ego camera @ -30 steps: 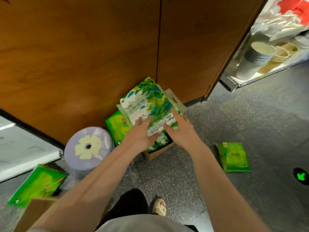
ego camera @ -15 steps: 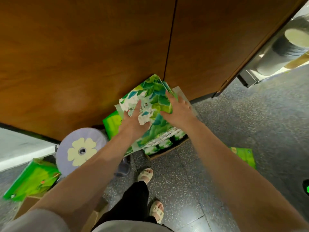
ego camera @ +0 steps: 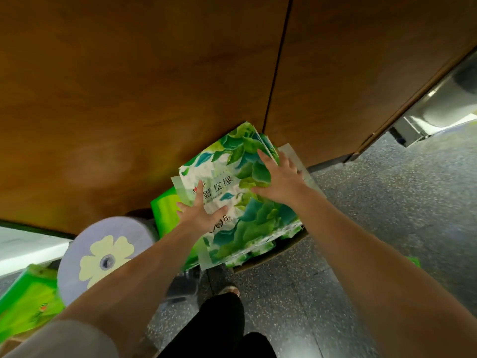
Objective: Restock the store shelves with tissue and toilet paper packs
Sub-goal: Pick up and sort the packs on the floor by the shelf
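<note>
Speckled floor [ego camera: 374, 228] against a wood panel [ego camera: 129, 99]. We judge restocking at an early stage: the leaf-print tissue pack [ego camera: 242, 202] sits atop the carton [ego camera: 271, 257], left hand [ego camera: 200, 211] and right hand [ego camera: 280, 179] flat on it, apparently ungripped. Other packs lie unshelved.

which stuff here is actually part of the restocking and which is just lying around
Part of the job:
- leaf-printed green and white tissue pack, under both hands: left hand, right hand
- brown cardboard box under it
- plain bright green packs, one beside the box, one at lower left
- lavender toilet paper roll pack with cream flower

Just around:
- wooden cabinet doors
- speckled grey floor
</note>
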